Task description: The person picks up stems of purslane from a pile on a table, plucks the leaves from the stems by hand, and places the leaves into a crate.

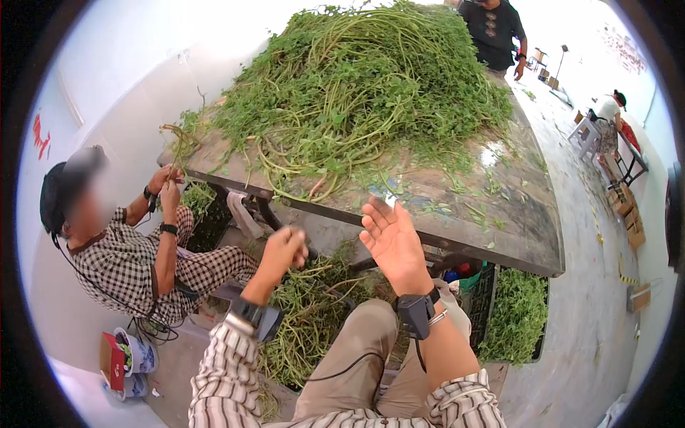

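My left hand [282, 255] hangs over the floor pile of green stems [303, 314], its fingers curled together and slightly blurred, with nothing showing in them. Palm up, my right hand [393, 239] is at the table's front edge, fingers loosely bent and apart, and no stem lies in it. A small shiny patch [391, 200] shows right at its fingertips. Beyond both hands, a large heap of leafy green stems [371, 93] covers much of the dark table [514, 235]. Loose stems and leaf bits lie along its near edge.
At the left, a seated person [121, 242] in a checked shirt holds stems by the table corner. Another person [496, 32] stands behind the heap. A black crate [546, 314] of greens is under the right side. Buckets [139, 353] stand lower left, cardboard boxes [624, 207] far right.
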### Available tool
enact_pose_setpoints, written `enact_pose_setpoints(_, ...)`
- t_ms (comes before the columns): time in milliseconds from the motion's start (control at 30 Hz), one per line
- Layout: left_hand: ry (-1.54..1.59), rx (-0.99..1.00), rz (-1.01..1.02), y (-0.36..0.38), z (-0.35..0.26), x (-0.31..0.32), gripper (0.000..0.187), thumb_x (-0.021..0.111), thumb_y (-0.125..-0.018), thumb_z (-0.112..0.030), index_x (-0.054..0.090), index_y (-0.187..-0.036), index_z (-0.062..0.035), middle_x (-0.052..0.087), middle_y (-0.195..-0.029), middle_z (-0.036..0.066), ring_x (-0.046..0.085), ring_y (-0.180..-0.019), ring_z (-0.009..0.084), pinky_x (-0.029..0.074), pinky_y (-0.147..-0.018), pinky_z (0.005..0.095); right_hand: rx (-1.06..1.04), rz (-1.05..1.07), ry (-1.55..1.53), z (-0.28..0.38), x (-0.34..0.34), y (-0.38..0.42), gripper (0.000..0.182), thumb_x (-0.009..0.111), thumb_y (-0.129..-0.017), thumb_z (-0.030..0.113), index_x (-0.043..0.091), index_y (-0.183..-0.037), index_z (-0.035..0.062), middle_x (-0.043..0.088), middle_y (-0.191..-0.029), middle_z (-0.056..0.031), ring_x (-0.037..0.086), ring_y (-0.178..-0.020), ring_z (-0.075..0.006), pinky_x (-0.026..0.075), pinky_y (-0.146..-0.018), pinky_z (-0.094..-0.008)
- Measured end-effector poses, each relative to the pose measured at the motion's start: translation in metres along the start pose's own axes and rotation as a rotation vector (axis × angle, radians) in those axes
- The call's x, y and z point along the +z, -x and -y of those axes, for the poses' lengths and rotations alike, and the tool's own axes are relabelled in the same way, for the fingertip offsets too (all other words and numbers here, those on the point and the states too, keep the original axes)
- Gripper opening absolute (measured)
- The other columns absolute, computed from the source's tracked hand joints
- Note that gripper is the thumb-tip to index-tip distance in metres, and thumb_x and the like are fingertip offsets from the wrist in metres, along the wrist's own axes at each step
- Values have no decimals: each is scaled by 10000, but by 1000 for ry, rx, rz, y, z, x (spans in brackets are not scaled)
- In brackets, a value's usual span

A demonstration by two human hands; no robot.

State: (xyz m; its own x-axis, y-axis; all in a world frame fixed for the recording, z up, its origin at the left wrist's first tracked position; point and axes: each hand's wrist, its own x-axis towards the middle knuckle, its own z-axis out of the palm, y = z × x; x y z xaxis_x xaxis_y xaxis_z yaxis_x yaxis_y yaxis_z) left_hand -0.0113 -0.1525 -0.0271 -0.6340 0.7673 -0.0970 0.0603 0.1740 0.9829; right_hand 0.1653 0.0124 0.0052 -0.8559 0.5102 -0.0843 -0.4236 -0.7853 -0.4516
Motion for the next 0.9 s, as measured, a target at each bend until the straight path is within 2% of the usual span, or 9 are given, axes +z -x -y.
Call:
enact_pose_setpoints(167, -190, -248, 294, 76, 42, -26, 209, 508, -925, -193, 577, -966, 0, 599, -703, 34, 545, -559, 76, 452, -503, 222, 6, -7, -85, -1, -2, 1, 341, 434, -967, 349, 565, -1082, 56, 578, -887, -8, 512, -753, -118, 441, -675, -273)
enact_pose_setpoints(300, -214, -404, 276, 115, 46, -39, 188, 504, -924, -153, 576, -992, 7, 588, -714, 16, 530, -593, 67, 447, -541, 221, 17, 11, -70, -6, 2, 1, 329, 443, -965, 328, 561, -1059, 36, 556, -824, 2, 470, -695, -102, 400, -629, -259)
enact_pose_setpoints(367, -202, -205, 194, 111, 27, -28, 211, 504, -925, -149, 566, -1037, 18, 578, -764, 15, 526, -651, 66, 449, -585, 224, 31, 16, -41, -9, 2, 3, 323, 445, -964, 320, 561, -1052, 31, 551, -810, 4, 465, -688, -99, 390, -617, -256)
enact_pose_setpoints(433, -150, -161, 121, 94, 12, -20, 219, 503, -921, -130, 552, -1075, 19, 569, -825, 13, 517, -686, 72, 448, -610, 230, 31, 2, -38, -11, 2, 2, 319, 445, -966, 305, 558, -1054, 20, 534, -789, 7, 451, -667, -96, 377, -601, -260)
enact_pose_setpoints(500, -226, 115, 60, 72, -5, -17, 226, 520, -895, -69, 551, -1104, 10, 573, -860, 29, 543, -711, 101, 456, -651, 244, 31, -7, -19, -10, 5, 3, 312, 446, -966, 292, 557, -1056, 14, 526, -776, 8, 439, -654, -94, 370, -592, -258)
enact_pose_setpoints(600, -393, 377, -96, 39, -35, -15, 274, 545, -855, -32, 541, -1127, 1, 563, -938, 61, 547, -748, 131, 454, -671, 258, 19, -25, -3, -12, 4, 2, 309, 449, -966, 285, 550, -1066, 10, 516, -776, 11, 430, -655, -93, 369, -586, -253)
enact_pose_setpoints(700, -558, 531, -155, 9, -54, -14, 338, 567, -816, -5, 534, -1152, -18, 536, -1043, 95, 554, -780, 183, 460, -710, 277, 37, -26, -8, -13, 2, 0, 306, 446, -966, 279, 539, -1084, 11, 508, -776, 11, 430, -659, -94, 371, -587, -254)
enact_pose_setpoints(833, -656, 517, -101, -17, -61, 2, 438, 585, -809, 2, 491, -1235, -44, 497, -1104, 89, 534, -771, 196, 451, -680, 280, 49, -26, 1, -11, 8, 2, 282, 447, -964, 255, 525, -1086, 13, 504, -775, 13, 428, -661, -96, 367, -587, -254)
enact_pose_setpoints(900, -766, 572, -94, -30, -57, 11, 488, 598, -768, -16, 482, -1238, -75, 505, -1175, 129, 564, -884, 325, 475, -774, 374, 48, -28, -4, -10, 7, 0, 275, 451, -962, 247, 526, -1081, 11, 505, -772, 12, 429, -658, -97, 367, -586, -255)
